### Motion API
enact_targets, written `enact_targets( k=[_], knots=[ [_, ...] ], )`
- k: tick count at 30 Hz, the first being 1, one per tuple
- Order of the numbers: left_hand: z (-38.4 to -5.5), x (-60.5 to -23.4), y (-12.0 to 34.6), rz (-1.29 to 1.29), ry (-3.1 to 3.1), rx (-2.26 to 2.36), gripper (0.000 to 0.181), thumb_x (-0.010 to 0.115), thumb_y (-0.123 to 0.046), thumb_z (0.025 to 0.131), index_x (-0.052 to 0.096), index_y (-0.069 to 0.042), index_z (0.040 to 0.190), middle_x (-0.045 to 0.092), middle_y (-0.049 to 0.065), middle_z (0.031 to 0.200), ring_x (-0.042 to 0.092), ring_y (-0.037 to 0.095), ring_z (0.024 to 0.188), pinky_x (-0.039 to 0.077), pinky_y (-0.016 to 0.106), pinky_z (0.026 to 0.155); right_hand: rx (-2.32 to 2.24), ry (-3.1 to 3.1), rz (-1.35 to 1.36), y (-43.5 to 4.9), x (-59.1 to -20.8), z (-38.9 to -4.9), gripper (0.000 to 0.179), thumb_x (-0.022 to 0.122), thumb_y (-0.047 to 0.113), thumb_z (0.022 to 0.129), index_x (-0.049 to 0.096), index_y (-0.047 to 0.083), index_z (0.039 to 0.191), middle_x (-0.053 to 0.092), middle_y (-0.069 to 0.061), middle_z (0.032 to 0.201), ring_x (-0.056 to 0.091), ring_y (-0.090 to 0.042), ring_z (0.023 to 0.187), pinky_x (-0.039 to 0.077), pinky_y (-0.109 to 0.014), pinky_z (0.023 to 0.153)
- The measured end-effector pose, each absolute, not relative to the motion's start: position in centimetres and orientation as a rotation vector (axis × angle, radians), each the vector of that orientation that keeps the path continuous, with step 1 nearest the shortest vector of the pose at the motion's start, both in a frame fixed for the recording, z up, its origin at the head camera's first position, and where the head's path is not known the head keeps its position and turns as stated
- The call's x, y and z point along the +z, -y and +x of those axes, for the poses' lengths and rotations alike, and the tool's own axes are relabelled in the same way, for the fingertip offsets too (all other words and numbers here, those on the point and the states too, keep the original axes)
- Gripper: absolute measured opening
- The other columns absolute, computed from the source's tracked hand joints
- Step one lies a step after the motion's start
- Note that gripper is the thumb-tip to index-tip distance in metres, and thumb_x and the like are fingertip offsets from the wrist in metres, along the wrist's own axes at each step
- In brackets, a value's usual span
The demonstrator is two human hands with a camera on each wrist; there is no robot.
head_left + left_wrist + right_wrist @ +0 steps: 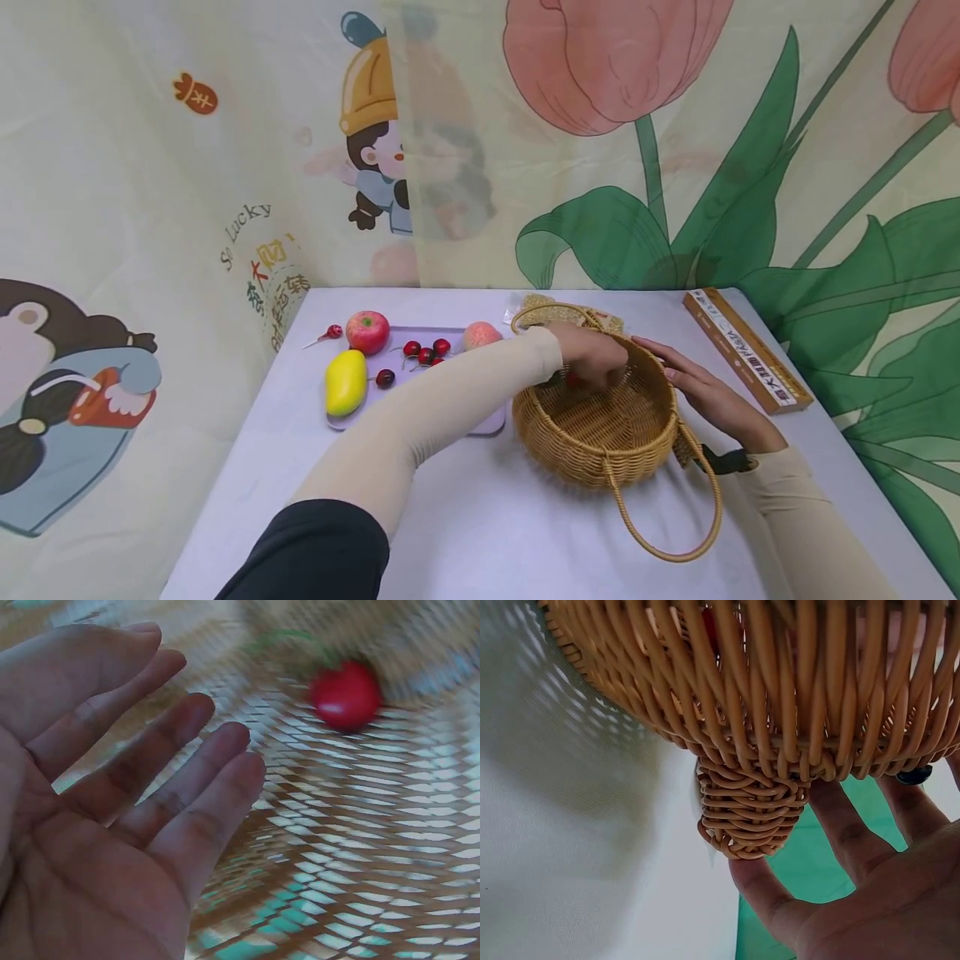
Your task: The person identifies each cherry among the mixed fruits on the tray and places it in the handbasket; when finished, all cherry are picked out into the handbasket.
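A round wicker basket [570,458] stands tilted on the table. My left hand [596,354] reaches down through its mouth. In the left wrist view that hand's fingers lie loosely extended and the palm holds nothing. Beyond its fingertips, a red cherry [346,697] with a green stem lies against the woven inside of the basket, blurred. At the basket's right side, my right hand [712,396] touches the rim with nearly straight fingers. From the right wrist view, its fingertips meet the rim and a small woven tab [750,810] sticking out from the wicker.
To the left, a lilac tray [487,425] bears cherries [425,356], a peach [480,335] and a yellow mango [346,383]. A red apple [367,332] sits by its back corner. A long brown box [746,350] lies right; a packet [540,307] lies behind. One basket handle [675,557] hangs forward.
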State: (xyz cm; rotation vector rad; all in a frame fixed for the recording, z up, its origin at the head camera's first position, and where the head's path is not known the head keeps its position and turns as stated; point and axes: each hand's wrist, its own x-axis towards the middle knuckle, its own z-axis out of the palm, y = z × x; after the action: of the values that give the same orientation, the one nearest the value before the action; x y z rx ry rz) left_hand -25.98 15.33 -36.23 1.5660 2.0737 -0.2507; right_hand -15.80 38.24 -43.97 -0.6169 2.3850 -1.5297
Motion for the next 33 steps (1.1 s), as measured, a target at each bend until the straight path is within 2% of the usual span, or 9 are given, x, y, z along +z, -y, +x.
enact_targets(
  k=[3,6,8,11,14,16,18,21,33],
  knots=[
    [-25.7,-35.3,-14.7,1.622,-2.056,-0.029,0.038,0.058,-0.016,0.110,0.065,-0.011,0.146,0.067,0.003,0.148,0.062,0.015,0.134,0.050,0.025,0.114,-1.535,-2.372,-0.564,-38.2,-43.9,-15.9,0.056,0.030,0.022,0.117,0.020,0.018,0.172,0.023,0.011,0.177,0.024,0.021,0.147,0.014,-0.052,0.137],
    [-24.8,-33.8,-13.2,1.620,-2.033,0.277,0.041,0.060,-0.015,0.109,0.062,-0.010,0.149,0.065,0.003,0.151,0.060,0.013,0.139,0.047,0.017,0.113,-1.554,-2.346,-0.489,-38.1,-43.9,-15.8,0.057,0.033,0.027,0.117,0.019,0.019,0.172,0.017,0.004,0.180,0.019,0.013,0.153,-0.002,-0.089,0.118],
    [-24.1,-32.7,-11.7,1.590,-2.013,0.514,0.041,0.062,-0.014,0.108,0.062,-0.010,0.148,0.065,0.003,0.149,0.062,0.012,0.137,0.048,0.012,0.109,-1.558,-2.337,-0.448,-38.1,-43.8,-15.6,0.059,0.034,0.029,0.117,0.018,0.020,0.172,0.014,0.002,0.180,0.013,-0.002,0.162,-0.004,-0.090,0.116],
    [-23.0,-31.5,-8.9,1.549,-1.967,0.870,0.039,0.065,-0.011,0.106,0.064,-0.011,0.145,0.066,0.004,0.146,0.068,0.012,0.131,0.052,0.012,0.104,-1.562,-2.342,-0.444,-38.1,-43.8,-15.5,0.059,0.034,0.029,0.117,0.018,0.019,0.172,0.017,0.005,0.179,0.014,-0.006,0.163,-0.004,-0.090,0.116],
    [-22.4,-31.0,-6.0,1.587,-1.978,1.132,0.037,0.068,-0.011,0.105,0.067,-0.011,0.142,0.068,0.004,0.142,0.070,0.010,0.127,0.056,0.017,0.103,-1.553,-2.360,-0.521,-38.1,-43.9,-15.5,0.057,0.031,0.025,0.117,0.019,0.017,0.172,0.023,0.009,0.176,0.023,0.013,0.152,-0.002,-0.090,0.116],
    [-22.0,-31.1,-4.0,1.610,-2.024,1.265,0.035,0.069,-0.012,0.104,0.069,-0.011,0.139,0.070,0.003,0.139,0.070,0.010,0.123,0.058,0.020,0.102,-1.529,-2.385,-0.567,-38.1,-44.0,-15.6,0.055,0.029,0.022,0.117,0.020,0.016,0.172,0.026,0.009,0.176,0.027,0.020,0.146,0.010,-0.076,0.129],
    [-21.6,-31.7,-2.1,1.607,-2.087,1.377,0.033,0.070,-0.012,0.103,0.071,-0.011,0.136,0.073,0.003,0.134,0.070,0.010,0.119,0.060,0.022,0.100,-1.520,-2.395,-0.593,-38.1,-44.1,-15.7,0.055,0.028,0.021,0.117,0.020,0.017,0.172,0.026,0.011,0.176,0.027,0.020,0.147,0.024,-0.045,0.133],
    [-20.9,-33.0,0.5,1.527,-2.168,1.519,0.031,0.071,-0.011,0.103,0.072,-0.010,0.133,0.075,0.004,0.129,0.072,0.011,0.115,0.062,0.026,0.098,-1.529,-2.395,-0.609,-38.1,-44.2,-15.7,0.056,0.028,0.019,0.117,0.020,0.017,0.172,0.027,0.016,0.174,0.028,0.020,0.148,0.030,-0.009,0.111],
    [-19.7,-39.4,9.3,0.804,-2.624,1.645,0.038,0.076,-0.013,0.099,0.071,-0.014,0.136,0.075,0.008,0.131,0.074,0.026,0.113,0.065,0.040,0.095,-1.569,-2.362,-0.674,-38.0,-44.3,-15.7,0.056,0.027,0.016,0.116,0.018,0.013,0.172,0.029,0.019,0.173,0.030,0.018,0.149,0.030,-0.003,0.108]
  ],
)
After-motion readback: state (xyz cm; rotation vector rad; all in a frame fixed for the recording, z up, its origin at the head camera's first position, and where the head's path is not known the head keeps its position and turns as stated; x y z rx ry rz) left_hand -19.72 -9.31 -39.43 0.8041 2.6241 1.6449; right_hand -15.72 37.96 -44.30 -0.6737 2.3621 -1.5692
